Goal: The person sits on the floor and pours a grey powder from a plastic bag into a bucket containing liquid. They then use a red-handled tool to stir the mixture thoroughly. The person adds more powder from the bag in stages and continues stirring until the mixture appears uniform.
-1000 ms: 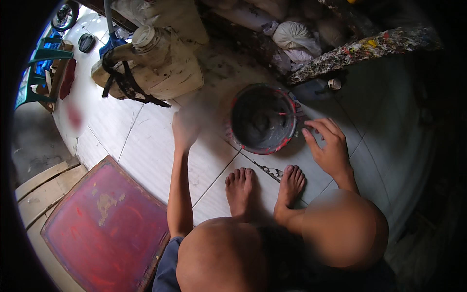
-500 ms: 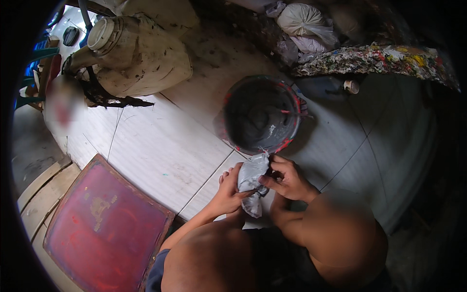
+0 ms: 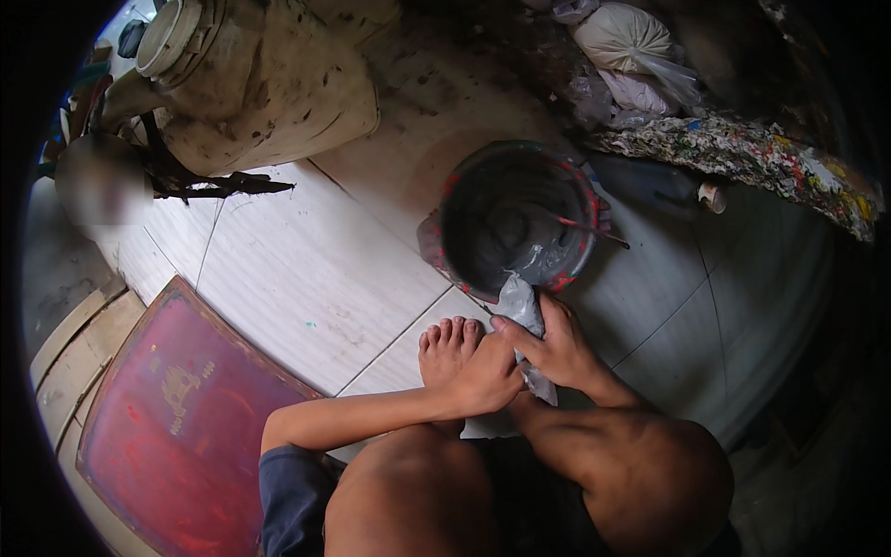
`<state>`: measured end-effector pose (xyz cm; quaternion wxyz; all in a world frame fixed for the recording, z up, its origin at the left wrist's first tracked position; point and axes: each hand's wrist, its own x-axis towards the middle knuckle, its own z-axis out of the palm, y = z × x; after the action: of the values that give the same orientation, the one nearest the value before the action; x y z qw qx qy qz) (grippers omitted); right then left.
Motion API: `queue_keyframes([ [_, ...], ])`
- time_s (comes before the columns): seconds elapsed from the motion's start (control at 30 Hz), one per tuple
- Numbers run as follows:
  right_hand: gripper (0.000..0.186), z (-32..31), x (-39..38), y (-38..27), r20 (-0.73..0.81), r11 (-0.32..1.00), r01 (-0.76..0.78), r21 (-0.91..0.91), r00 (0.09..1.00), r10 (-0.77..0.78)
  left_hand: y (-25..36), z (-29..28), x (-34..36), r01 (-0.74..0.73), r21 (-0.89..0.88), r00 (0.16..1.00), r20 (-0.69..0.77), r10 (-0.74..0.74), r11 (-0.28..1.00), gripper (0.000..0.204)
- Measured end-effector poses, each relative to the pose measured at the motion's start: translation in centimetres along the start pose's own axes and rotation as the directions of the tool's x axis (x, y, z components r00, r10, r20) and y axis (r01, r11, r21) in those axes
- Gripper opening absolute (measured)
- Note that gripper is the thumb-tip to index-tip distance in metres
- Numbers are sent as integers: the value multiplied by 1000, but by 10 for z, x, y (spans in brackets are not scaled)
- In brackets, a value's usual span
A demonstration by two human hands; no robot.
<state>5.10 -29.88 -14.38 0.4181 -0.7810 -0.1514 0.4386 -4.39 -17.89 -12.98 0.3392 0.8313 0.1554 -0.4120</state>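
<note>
Left hand and right hand clutch a whitish bag, a bucket just beyond, a jerrycan farther off.

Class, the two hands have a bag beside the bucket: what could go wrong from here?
1. The thin bag, squeezed in the right hand with the left hand against it, might split.
2. Anything spilling could land on the bare foot close by.
3. A knock to the stick across the bucket's rim could splash the grey contents.
</note>
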Motion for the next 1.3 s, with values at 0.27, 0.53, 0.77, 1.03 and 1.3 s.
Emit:
queue_keyframes([
  [0.27,54,-16,15,-9,-11,986,-90,-139,996,90,9,12,20,-203,-521,977,-53,206,829,49],
  [0.53,46,-25,25,-11,62,989,-129,-68,989,134,12,21,33,-282,-833,947,-161,278,476,40],
  [0.77,43,-29,36,-7,113,984,-141,-112,982,153,15,38,46,-286,-876,953,-217,213,389,44],
  [1.03,41,-30,39,-12,70,966,-161,-204,982,178,15,42,51,-266,-874,960,-204,189,406,45],
  [1.3,37,-32,41,-18,72,953,-129,-275,985,154,16,41,50,-217,-888,972,-160,169,405,42],
])
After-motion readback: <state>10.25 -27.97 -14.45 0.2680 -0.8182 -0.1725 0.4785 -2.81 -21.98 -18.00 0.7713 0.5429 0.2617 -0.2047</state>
